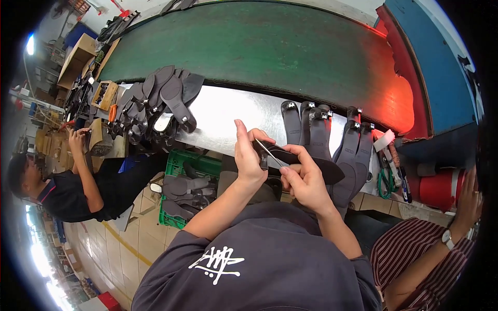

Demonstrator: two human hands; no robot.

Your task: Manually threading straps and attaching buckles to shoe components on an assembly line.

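My left hand is closed around the toe end of a dark sandal, its thumb raised. The sandal's sole points off to the right, past my other hand. In my right hand, thumb and fingers pinch a thin, pointed silver tool. This tool lies across the sandal's strap end, close to my left fingers; its exact kind is unclear. The right index finger also rests along the sandal. Just beyond, several matching black sandals with shiny ornaments lie side by side at the bench edge.
A metal bench top borders a wide green conveyor belt. Piled sandals lie at left, above a green crate of more sandals. Green-handled scissors hang at right. One co-worker works at left; another's striped sleeve is at right.
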